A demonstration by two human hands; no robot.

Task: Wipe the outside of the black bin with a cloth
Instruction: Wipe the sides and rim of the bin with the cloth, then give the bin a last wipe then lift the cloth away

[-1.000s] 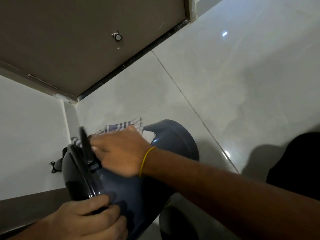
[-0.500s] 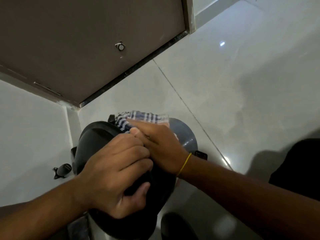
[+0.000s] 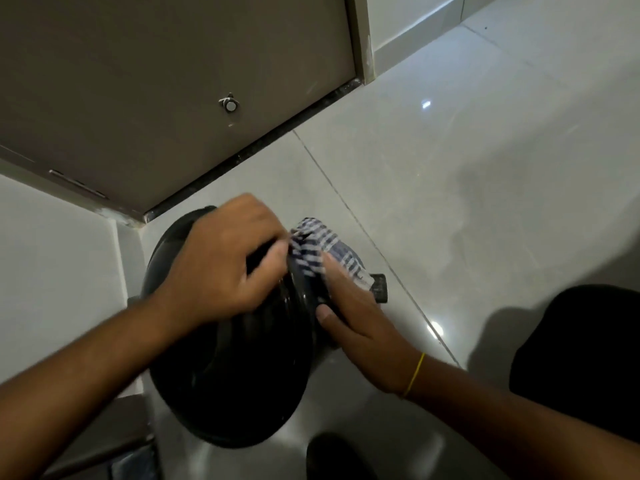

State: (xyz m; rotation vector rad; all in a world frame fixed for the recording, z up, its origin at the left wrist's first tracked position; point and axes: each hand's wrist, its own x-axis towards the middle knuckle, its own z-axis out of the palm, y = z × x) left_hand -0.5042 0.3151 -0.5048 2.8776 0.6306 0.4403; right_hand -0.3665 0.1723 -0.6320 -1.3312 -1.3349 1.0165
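Note:
The black bin (image 3: 235, 375) stands on the tiled floor in a corner, seen from above with its round glossy lid towards me. My left hand (image 3: 225, 265) grips the top of the bin near its far rim. A blue and white striped cloth (image 3: 322, 251) lies over the bin's far right side. My right hand (image 3: 353, 317), with a yellow band on the wrist, presses that cloth against the bin's outer wall. A small black pedal (image 3: 379, 289) sticks out from the bin's right side.
A brown door (image 3: 156, 81) with a round metal stopper (image 3: 229, 105) rises just behind the bin. A white wall (image 3: 52, 271) stands on the left. Glossy grey floor tiles (image 3: 485, 185) spread to the right. Something dark (image 3: 581, 348) sits at the right edge.
The bin has gone from tilted on its side to upright. My left hand moved up onto its top. My right hand slid the cloth round to the bin's right side.

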